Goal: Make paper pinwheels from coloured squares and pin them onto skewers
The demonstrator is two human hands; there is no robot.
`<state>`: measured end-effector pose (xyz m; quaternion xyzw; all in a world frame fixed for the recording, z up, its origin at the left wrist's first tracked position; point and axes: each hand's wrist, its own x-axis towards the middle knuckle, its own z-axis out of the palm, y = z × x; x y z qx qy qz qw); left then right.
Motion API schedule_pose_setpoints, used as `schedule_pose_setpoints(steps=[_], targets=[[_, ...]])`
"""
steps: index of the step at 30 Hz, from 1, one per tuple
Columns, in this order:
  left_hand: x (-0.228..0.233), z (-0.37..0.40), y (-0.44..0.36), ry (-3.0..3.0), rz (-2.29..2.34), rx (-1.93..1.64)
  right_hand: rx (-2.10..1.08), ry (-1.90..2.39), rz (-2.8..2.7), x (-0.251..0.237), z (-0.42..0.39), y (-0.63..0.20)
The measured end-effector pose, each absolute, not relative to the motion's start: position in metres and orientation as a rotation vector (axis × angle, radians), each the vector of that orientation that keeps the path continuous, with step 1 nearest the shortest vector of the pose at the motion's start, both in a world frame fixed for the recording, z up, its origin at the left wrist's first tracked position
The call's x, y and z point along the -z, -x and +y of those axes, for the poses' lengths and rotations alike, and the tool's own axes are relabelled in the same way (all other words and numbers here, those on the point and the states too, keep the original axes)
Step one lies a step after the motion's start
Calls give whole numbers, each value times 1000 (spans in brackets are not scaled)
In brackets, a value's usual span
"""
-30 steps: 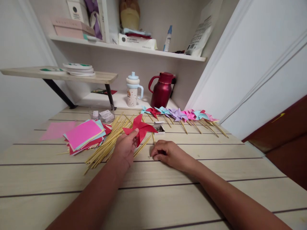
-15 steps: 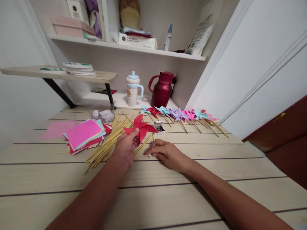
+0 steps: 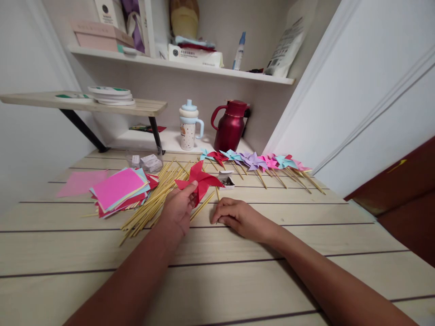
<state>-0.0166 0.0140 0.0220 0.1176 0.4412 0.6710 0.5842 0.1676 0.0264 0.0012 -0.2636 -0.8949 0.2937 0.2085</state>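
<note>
A folded red paper pinwheel head (image 3: pixel 201 183) is pinched between thumb and fingers of my left hand (image 3: pixel 179 207), raised over the table. My right hand (image 3: pixel 234 217) rests low on the wood, fingertips closed together on a small dark metal pin (image 3: pixel 217 222), mostly hidden. Just beyond it, a single yellow stick (image 3: pixel 218 194) points toward the fingers. Farther back stands a small white open box (image 3: pixel 227 184) with little metal pieces inside. Many thin yellow sticks (image 3: pixel 149 208) lie in a loose pile left of and beneath my left hand.
Coloured paper squares (image 3: pixel 118 188) are stacked at left, beside a clear pack (image 3: pixel 147 162). Several finished pinwheels (image 3: pixel 253 161) line the back right. A cup (image 3: pixel 188 129) and a red jug (image 3: pixel 230 127) stand behind. A raised wooden shelf (image 3: pixel 142 107) overhangs the left.
The small pin that lay on the table by my right fingertips is now under them, and those fingers have drawn closed and shifted slightly right. My left hand stays put with the red pinwheel head.
</note>
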Motion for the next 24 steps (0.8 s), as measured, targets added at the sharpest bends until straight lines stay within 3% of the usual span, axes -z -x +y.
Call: schedule_pose_setpoints(steps=[24], targets=[[-24,13,16,-276,1042,-1536,-899,861,-2436,-1,29,-171]])
